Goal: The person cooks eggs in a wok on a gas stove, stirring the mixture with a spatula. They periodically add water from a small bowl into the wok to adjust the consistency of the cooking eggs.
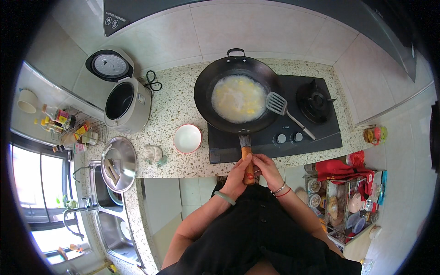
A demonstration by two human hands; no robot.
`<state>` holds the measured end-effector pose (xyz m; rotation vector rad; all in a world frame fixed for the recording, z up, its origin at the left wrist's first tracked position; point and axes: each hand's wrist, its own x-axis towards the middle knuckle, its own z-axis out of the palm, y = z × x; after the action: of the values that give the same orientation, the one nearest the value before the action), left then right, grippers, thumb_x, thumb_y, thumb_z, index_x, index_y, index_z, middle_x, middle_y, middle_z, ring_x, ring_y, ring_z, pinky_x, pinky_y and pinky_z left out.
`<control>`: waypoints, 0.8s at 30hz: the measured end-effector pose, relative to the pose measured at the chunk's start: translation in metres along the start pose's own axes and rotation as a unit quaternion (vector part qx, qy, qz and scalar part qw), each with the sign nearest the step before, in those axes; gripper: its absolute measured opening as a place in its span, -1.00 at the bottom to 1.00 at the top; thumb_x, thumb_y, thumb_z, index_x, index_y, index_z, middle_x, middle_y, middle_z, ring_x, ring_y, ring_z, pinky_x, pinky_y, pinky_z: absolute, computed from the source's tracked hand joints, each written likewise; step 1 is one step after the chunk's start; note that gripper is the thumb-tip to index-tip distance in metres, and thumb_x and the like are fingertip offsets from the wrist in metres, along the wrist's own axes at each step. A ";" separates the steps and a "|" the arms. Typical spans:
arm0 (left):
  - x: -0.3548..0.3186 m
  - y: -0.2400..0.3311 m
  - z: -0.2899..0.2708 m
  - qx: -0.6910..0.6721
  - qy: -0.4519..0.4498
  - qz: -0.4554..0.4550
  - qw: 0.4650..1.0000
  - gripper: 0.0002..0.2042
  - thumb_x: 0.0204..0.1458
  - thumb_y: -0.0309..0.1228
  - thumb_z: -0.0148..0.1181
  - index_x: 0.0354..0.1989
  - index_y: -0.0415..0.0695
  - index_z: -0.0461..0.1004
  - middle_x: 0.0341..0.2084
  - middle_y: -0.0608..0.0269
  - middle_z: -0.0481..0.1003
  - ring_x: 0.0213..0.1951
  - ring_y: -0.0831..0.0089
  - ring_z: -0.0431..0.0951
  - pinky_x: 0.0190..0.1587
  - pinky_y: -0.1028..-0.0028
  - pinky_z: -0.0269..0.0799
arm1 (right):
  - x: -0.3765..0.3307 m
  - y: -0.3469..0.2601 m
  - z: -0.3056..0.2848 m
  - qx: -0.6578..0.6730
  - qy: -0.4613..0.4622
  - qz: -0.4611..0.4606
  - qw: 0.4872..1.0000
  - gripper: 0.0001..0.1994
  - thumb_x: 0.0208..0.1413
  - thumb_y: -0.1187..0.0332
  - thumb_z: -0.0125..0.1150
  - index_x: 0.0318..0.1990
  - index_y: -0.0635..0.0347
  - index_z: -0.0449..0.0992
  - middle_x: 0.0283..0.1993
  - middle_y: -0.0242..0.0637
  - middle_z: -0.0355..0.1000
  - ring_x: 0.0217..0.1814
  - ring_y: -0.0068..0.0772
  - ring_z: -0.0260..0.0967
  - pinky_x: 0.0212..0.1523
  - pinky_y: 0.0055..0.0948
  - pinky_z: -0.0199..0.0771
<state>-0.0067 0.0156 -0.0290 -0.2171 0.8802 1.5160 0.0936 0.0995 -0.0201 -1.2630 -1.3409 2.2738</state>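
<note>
A dark wok (204, 94) sits on the left side of the black gas stove, holding cloudy white liquid with yellow pieces (238, 98). Its wooden handle (246, 150) points toward me. My left hand (237, 174) grips the handle from the left, a pale green bangle on that wrist. From the right, my right hand (267, 168) closes around the same handle; its fingertips are partly hidden. A slotted spatula (277, 103) rests on the wok's right rim, its handle lying over the stove. Left of the stove stands a white bowl with a red rim (187, 138).
An open rice cooker (141, 105) stands at the back left. Closer in are a crumpled cloth (153, 155) and a metal lid (128, 158) beside the sink (120, 236). The second burner (316, 103) is right of the wok. A loaded wire rack (341, 201) stands below the counter, right.
</note>
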 end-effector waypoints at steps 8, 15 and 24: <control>-0.002 0.002 0.002 -0.006 0.000 -0.002 1.000 -0.74 0.18 -0.18 0.10 -0.10 -0.08 0.39 -0.37 0.37 0.46 -0.38 0.53 0.46 -0.40 0.52 0.37 | -0.002 -0.003 0.001 -0.003 0.002 0.003 1.000 -0.70 0.24 0.19 0.06 -0.02 0.21 0.42 -0.25 -0.37 0.45 -0.28 -0.58 0.43 -0.30 -0.58 0.46; 0.000 0.001 -0.005 -0.002 -0.019 -0.008 1.000 -0.75 0.20 -0.20 0.07 -0.09 -0.08 0.38 -0.27 0.33 0.47 -0.26 0.50 0.49 -0.24 0.45 0.45 | -0.001 -0.002 0.000 0.002 -0.007 -0.002 1.000 -0.69 0.23 0.19 0.07 -0.01 0.21 0.41 -0.26 -0.38 0.45 -0.29 -0.59 0.42 -0.31 -0.58 0.45; -0.001 0.000 0.001 -0.022 -0.002 0.002 1.000 -0.77 0.17 -0.21 0.13 -0.14 -0.08 0.40 -0.38 0.40 0.46 -0.39 0.58 0.44 -0.40 0.57 0.34 | -0.002 -0.003 0.000 -0.002 -0.001 0.003 1.000 -0.70 0.23 0.19 0.07 -0.02 0.20 0.42 -0.26 -0.39 0.44 -0.29 -0.59 0.42 -0.33 -0.59 0.44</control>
<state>-0.0062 0.0158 -0.0276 -0.2444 0.8460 1.5388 0.0940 0.1000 -0.0166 -1.2670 -1.3452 2.2780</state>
